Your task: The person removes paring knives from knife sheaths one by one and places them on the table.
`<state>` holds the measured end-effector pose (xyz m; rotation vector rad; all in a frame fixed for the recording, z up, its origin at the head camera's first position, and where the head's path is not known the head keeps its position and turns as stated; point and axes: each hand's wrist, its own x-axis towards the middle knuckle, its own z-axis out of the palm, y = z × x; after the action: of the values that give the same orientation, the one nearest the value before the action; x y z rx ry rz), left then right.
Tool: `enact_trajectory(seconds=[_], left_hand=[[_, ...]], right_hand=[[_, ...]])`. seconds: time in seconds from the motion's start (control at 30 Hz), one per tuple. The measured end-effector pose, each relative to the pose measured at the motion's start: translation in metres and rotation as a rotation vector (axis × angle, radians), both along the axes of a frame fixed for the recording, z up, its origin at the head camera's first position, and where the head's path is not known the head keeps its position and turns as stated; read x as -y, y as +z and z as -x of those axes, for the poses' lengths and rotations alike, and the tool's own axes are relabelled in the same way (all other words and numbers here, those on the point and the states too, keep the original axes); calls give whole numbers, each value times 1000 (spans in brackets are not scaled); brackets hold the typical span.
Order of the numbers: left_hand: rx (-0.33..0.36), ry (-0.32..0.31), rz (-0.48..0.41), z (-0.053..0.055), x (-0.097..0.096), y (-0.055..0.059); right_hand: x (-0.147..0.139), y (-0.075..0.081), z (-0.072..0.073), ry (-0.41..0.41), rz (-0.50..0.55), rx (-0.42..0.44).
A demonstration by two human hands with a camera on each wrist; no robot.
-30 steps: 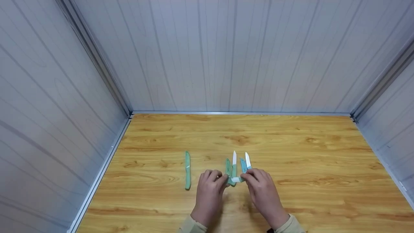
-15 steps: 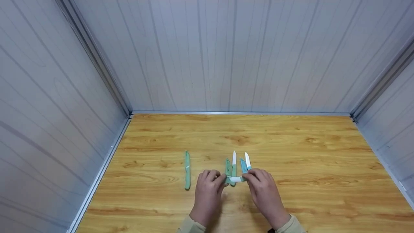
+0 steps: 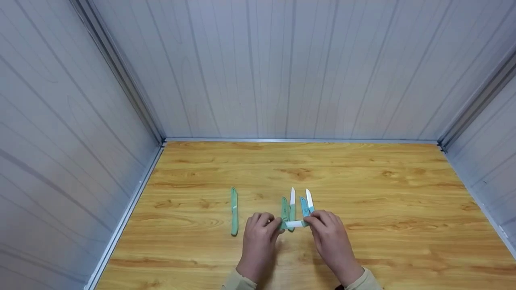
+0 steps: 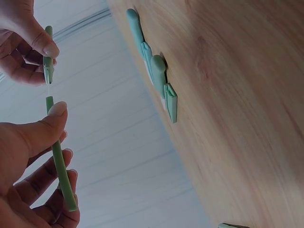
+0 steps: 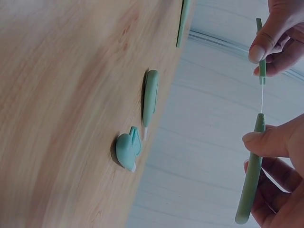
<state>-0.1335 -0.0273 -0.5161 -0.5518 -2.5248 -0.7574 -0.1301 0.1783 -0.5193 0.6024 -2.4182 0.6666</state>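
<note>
Item: ceramic paring knife (image 3: 295, 224), white blade, green handle, with matching green sheath. Held level above the wooden table (image 3: 383, 181), between both hands, just in front of the laid-out row.

Left hand (image 3: 258, 241): thumb and curled fingers pinching the sheath (image 4: 59, 161) along its length.
Right hand (image 3: 332, 241): thumb and curled fingers pinching the handle (image 5: 249, 175) near the blade end.
Blade: short bare stretch showing between sheath mouth and handle; seen edge-on as a thin line in both wrist views.

Also on the table: sheathed knife (image 3: 234, 211) lying apart to the left; two bare-bladed knives (image 3: 292, 200) (image 3: 309, 200), tips pointing away, each with an empty sheath (image 3: 284, 207) (image 3: 303, 205) just beside it.

Handling notes, by judgement:
- Keep sheath and handle in one straight line; no twisting, since ceramic probably chips under side load.
- Keep thumbs on the flat green faces, clear of the exposed white stretch.
- Move slowly and evenly along the blade's axis, both grips firm but not squeezing the sheath mouth.
- Hold clear of the two bare blades beyond the fingers.
</note>
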Motion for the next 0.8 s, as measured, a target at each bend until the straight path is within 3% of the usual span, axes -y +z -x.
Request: enact_trajectory(seconds=[0.43, 0.8], left_hand=[[4, -21, 9, 0, 1, 3], [14, -27, -15, 1, 2, 3]], right_hand=[[-5, 2, -1, -6, -15, 43], [-6, 3, 1, -10, -16, 4]])
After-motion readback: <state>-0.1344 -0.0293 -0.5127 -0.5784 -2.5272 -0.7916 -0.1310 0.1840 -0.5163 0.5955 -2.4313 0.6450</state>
